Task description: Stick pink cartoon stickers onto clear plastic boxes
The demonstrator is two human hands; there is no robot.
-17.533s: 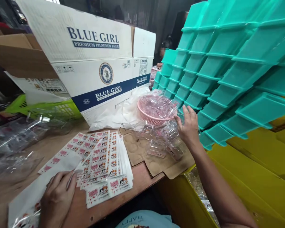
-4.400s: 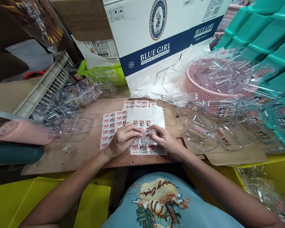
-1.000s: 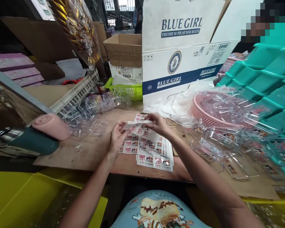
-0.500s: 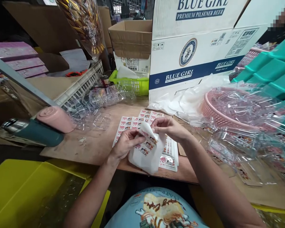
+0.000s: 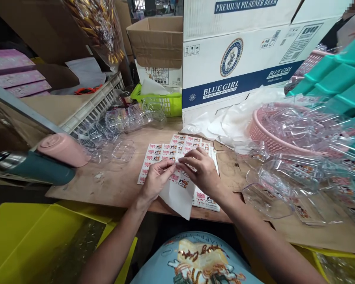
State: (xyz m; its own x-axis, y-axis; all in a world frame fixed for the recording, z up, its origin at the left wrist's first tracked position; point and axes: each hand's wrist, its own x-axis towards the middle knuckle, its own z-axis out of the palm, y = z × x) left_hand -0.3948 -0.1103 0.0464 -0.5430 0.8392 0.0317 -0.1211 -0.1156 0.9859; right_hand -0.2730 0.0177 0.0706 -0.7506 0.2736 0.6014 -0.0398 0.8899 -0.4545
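Between both hands hangs a sticker sheet (image 5: 179, 197) on white backing paper, with small printed cat and pink-letter stickers on it. My left hand (image 5: 156, 179) is closed, thumb and forefinger pinching the sheet's upper edge. Right beside it, the fingertips of my right hand (image 5: 202, 171) are closed on the same edge. Whether a sticker has come loose between the fingertips is too small to tell. Under the hands, more printed sticker sheets (image 5: 150, 157) lie spread and overlapping on the wooden table (image 5: 121, 187).
A pink basket (image 5: 260, 134) full of clear plastic cases stands right, with clear cases (image 5: 307, 205) before it. White film (image 5: 215, 126) lies behind. Left are clear plastic pieces (image 5: 127, 120), a pink cup (image 5: 63, 150) and a teal flask (image 5: 51, 167). A beer carton (image 5: 239, 71) stands behind.
My right hand has moved slightly left and down, its fingertips now against my left hand's. The sheet's folded-over top corner no longer shows. The view has shifted a little.
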